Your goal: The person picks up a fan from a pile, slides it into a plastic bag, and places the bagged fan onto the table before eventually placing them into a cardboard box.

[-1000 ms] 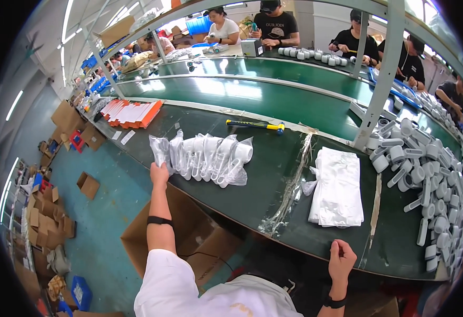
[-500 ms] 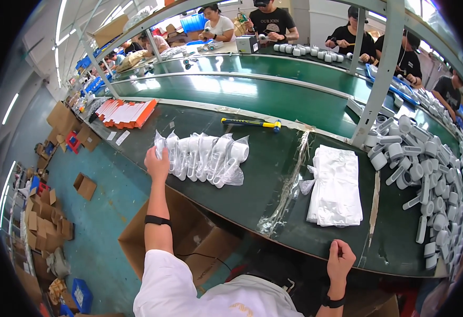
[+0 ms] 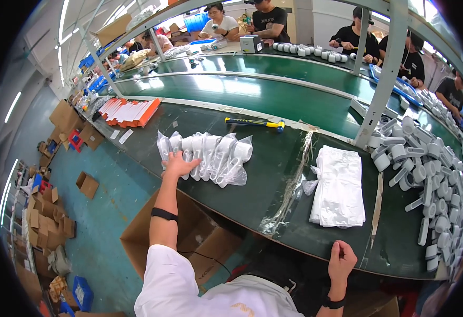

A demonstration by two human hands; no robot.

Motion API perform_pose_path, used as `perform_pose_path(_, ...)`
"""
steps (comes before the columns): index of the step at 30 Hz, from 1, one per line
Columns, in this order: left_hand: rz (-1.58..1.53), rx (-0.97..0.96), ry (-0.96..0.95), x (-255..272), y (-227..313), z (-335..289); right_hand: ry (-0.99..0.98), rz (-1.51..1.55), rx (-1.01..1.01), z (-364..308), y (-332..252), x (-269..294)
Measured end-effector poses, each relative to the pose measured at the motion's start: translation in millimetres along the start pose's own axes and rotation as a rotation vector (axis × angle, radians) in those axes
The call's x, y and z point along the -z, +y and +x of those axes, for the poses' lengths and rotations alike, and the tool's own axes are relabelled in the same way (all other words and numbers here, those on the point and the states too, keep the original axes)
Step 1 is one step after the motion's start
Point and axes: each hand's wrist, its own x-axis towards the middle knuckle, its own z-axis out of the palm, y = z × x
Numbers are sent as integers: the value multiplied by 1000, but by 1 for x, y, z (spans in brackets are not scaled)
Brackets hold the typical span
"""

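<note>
Left hand (image 3: 177,167) on bagged parts (image 3: 211,153), carton lettering (image 3: 208,269) unclear

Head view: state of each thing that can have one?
Left hand: fingers spread, on left end of bagged parts
Right hand: loosely curled, nothing visible in it
Bagged parts: in clear bags, side by side in a row
White bags: flat, stacked
Loose parts: unbagged, heaped
Hammer: lying flat, not held
Orange-white stack: lying on bench
Large carton: open
</note>
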Motion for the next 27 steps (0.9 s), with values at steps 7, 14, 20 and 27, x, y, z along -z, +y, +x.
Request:
perform_pose_path(7,-13,118,4,9,6,-11,9,-18,10,-1,-1,0)
perform_pose_path(14,78,86,-4,5,-6,11,-5,-30,25,0,-5,0)
perform_pose_path(20,-22,176,21,8,13,0,6,-38,8,0,-6,1)
perform_pose_path(27,-48,160,-15,16,2,-4,6,-44,14,0,-12,0)
